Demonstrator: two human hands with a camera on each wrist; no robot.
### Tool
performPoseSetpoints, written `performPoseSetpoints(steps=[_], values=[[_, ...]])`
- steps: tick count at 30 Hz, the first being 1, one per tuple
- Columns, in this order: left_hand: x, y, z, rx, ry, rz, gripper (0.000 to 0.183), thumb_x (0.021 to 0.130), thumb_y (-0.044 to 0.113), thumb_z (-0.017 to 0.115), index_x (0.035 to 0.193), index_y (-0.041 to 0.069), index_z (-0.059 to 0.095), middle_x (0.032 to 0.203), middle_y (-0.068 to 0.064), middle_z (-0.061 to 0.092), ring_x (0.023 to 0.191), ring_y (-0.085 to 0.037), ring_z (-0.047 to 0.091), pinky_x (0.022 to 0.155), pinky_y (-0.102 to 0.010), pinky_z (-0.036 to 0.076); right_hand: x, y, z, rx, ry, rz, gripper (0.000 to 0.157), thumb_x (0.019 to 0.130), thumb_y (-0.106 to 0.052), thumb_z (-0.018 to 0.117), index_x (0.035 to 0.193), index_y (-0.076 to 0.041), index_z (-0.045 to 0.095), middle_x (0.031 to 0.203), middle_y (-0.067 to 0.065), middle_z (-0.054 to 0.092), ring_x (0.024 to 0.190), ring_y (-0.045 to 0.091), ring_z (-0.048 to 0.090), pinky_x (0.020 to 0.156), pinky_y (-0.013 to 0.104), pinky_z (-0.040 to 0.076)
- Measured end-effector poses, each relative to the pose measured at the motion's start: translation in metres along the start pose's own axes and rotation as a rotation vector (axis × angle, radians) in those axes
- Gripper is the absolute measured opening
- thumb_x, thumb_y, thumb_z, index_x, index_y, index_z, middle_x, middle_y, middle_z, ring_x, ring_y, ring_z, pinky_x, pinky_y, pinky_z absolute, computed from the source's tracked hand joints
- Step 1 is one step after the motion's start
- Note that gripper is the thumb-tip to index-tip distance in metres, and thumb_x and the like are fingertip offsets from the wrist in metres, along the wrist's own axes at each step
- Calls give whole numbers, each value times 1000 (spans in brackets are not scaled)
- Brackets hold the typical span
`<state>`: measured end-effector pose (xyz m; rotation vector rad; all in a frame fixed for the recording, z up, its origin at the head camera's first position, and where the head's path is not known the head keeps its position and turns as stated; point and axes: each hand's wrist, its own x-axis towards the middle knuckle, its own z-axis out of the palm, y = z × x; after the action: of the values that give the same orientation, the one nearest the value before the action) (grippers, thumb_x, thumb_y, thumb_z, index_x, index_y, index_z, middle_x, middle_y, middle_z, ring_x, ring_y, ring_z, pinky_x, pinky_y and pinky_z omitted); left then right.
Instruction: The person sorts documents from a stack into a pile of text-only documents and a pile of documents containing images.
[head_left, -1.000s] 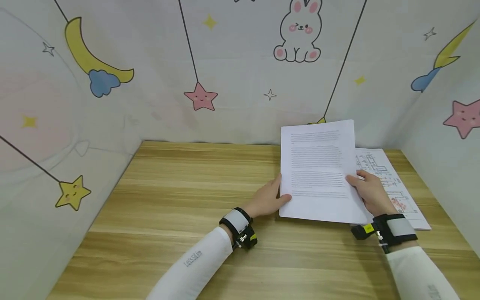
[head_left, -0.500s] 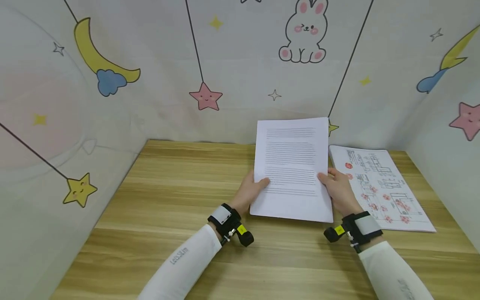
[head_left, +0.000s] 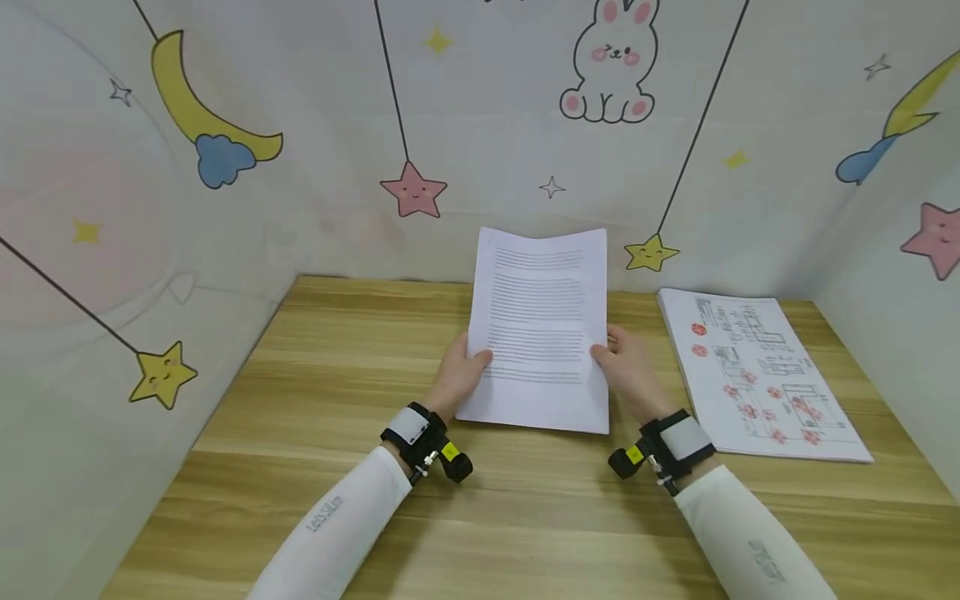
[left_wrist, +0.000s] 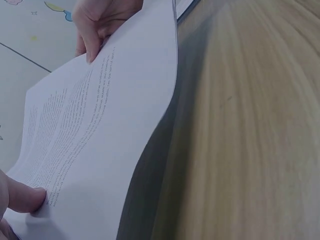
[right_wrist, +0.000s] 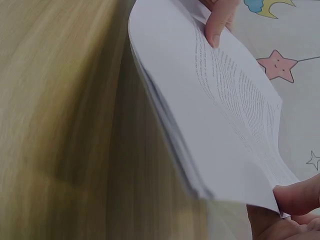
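Both hands hold a stack of printed paper (head_left: 536, 333) up off the table, tilted so its text faces the head camera. The left hand (head_left: 456, 375) grips the left edge, thumb on the top sheet and fingers behind. On the opposite edge the right hand (head_left: 630, 371) pinches the stack the same way. The sheets bow between the two hands, and in the right wrist view the lower edges of the paper stack (right_wrist: 170, 135) fan slightly apart. Most fingers are hidden behind the paper.
A second stack of sheets (head_left: 757, 375) with drawings and red marks lies at the right of the wooden table (head_left: 315, 358). Behind the table hangs a white cloth backdrop (head_left: 495, 100) with cartoon stars, a moon and a rabbit.
Both hands have carried the paper stack leftward from over the second stack, which now shows in full. The held paper bows more than before.
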<state>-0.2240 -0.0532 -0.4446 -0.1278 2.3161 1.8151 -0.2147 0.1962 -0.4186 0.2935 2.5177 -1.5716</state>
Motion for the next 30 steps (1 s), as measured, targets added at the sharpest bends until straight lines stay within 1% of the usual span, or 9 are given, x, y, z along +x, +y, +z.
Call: performPoseSetpoints(steps=[2,5,11,15,17,20,23,27,30], values=[[-1,-1,-10,4,8,-4,43,101,16,49,144,11,45,137,-11,58,124,-25,53,112,-48,40,-1,-6,8,8,-10,-7,50,105,-19,44,153,-10,34,133,19,58,111,28,59,86,32,50],[-3,-2,-26,23,16,-11,43,101,17,49,143,11,44,138,-12,56,126,-26,51,112,-49,39,-3,-15,20,40,-38,-27,50,105,-18,45,153,-11,35,131,18,60,110,27,62,85,31,50],[-8,-3,-55,94,51,13,42,102,16,48,143,6,43,137,-15,54,126,-27,49,113,-50,37,-5,-30,42,90,-75,-73,48,104,-15,46,151,-10,37,128,19,63,107,26,65,80,29,52],[-9,0,-67,122,62,20,44,103,13,45,145,4,40,139,-16,53,128,-28,48,116,-51,34,-7,-36,53,120,-93,-82,51,102,-12,48,151,-11,36,126,21,64,105,27,66,77,28,52],[-10,1,-73,127,73,12,44,103,12,45,146,3,40,140,-17,52,129,-29,47,116,-51,33,-8,-38,59,122,-109,-83,53,101,-11,48,153,-11,34,126,21,64,104,26,66,77,28,52],[-11,-2,-82,140,84,-7,47,103,11,43,148,3,37,144,-18,50,133,-30,45,118,-51,32,-8,-39,69,125,-132,-87,56,100,-10,50,153,-13,33,125,20,66,102,24,67,75,27,51],[-13,-6,-91,151,97,-37,51,103,12,42,152,3,32,150,-18,44,140,-30,40,121,-50,28,-8,-41,78,134,-140,-99,59,99,-10,53,154,-12,33,123,19,68,99,22,68,74,26,52],[-13,-10,-103,177,106,-58,53,103,12,40,153,1,28,156,-20,37,147,-31,33,123,-50,23,-4,-43,92,153,-135,-121,61,97,-7,55,154,-9,32,124,19,68,101,23,70,77,28,56],[-11,-14,-111,198,108,-66,54,103,11,40,153,-2,26,157,-23,35,147,-34,31,123,-52,22,0,-44,102,143,-140,-137,61,97,-4,55,154,-11,34,125,19,68,103,24,70,77,29,57]])
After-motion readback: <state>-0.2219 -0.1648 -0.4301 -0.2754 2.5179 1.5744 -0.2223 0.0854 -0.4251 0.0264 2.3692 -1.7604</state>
